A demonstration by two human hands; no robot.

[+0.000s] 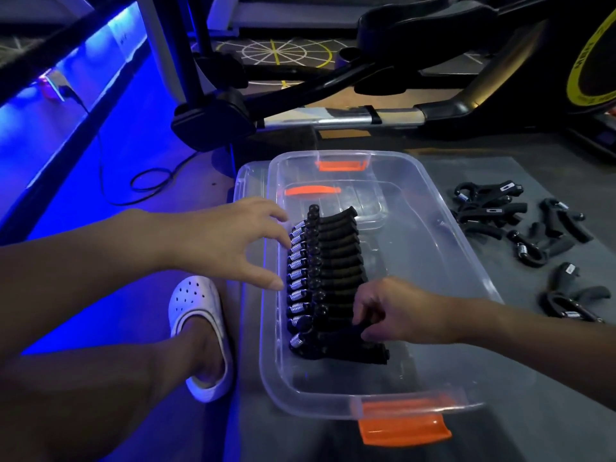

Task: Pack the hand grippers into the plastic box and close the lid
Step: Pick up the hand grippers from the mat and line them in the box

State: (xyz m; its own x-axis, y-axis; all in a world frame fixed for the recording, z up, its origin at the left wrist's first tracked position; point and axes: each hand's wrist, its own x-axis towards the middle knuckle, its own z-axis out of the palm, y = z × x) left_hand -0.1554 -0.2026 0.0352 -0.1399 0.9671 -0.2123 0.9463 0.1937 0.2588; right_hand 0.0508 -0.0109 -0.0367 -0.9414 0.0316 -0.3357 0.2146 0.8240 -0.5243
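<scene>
**Item: plastic box, part-packed with hand grippers**

Head view, the only view.

- Plastic box (416, 261): clear, lid off, lying lengthwise away from the person on a grey mat (500, 411). One orange latch (403, 425) sat at the near end and another at the far end.
- Row of hand grippers (328, 261): stood on edge along the box's left wall, springs to the left and handles to the right. They were nested close, probably to save room for the rest.
- Nearest hand gripper (336, 348): lay at the near end of the row, tilted against its neighbours and not yet upright.
- Right hand (390, 308): reached into the box with fingers curled, pinching a handle of the nearest hand gripper, apparently to seat it in line.
- Left hand (230, 241): released, fingers spread, poised just over the spring ends. It seemed placed to steady the row, though contact could not be told.
- Loose hand grippers (520, 221): several lay scattered on the mat to the right of the box, well apart from it and unpacked.
- Lid (245, 181): a clear panel edge showed beyond the box's far left corner. This was judged to be the lid, lying under the box.
- Also present: a white clog (200, 331) left of the box and an exercise machine (366, 85) behind it.
</scene>
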